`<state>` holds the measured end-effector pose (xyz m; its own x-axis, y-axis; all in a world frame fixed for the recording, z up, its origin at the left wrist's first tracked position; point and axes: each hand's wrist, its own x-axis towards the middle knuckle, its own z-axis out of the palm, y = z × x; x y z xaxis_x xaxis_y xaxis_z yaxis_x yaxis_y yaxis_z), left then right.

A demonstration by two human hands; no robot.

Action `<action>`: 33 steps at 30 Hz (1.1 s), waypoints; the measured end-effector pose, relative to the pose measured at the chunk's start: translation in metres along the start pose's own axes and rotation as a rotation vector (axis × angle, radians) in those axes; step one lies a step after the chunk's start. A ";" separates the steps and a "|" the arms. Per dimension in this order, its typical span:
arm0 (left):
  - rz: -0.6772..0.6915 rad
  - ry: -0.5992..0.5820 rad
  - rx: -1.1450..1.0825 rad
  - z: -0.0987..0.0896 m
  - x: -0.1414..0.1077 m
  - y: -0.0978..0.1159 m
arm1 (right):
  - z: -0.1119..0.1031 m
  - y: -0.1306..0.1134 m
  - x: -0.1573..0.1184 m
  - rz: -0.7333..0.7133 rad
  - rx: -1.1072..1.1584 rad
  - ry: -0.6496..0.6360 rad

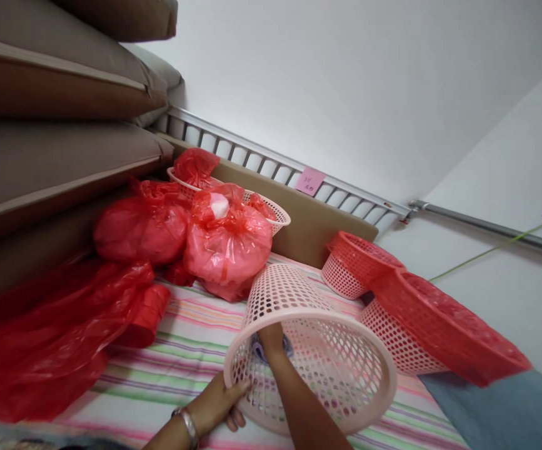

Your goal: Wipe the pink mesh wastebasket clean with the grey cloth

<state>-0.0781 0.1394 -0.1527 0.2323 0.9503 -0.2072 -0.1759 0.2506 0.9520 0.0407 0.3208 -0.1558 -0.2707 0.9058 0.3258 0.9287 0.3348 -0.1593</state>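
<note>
The tapered pale-pink perforated plastic basket (308, 314) lies with its long axis toward eleven o'clock, left hand (226, 400) pinching its rim at eight, right hand (271, 337) inside, closed on bunched grey-purple cloth (258, 351).

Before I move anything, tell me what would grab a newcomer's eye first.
Likely the pale pink basket, low centre, mouth tipped toward the camera, the right hand inside it on a purplish cloth and the left hand at its rim. Next, the bulging red bags behind it to the left, and the red plastic over the baskets at right.
</note>
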 end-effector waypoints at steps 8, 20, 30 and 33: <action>-0.001 -0.014 0.011 0.000 0.002 -0.001 | -0.007 -0.004 -0.004 0.020 0.027 -0.029; 0.135 -0.044 0.044 -0.004 -0.011 0.014 | 0.003 -0.024 -0.150 -0.016 0.157 0.143; 0.076 0.121 0.149 -0.017 -0.014 0.015 | -0.006 -0.026 -0.167 -0.117 0.116 0.132; 0.079 0.135 0.132 -0.018 -0.012 0.009 | -0.005 -0.028 -0.151 -0.116 0.101 0.137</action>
<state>-0.0997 0.1337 -0.1457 0.0910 0.9845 -0.1502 -0.0596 0.1559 0.9860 0.0571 0.1733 -0.1961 -0.3308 0.8185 0.4697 0.8615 0.4651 -0.2037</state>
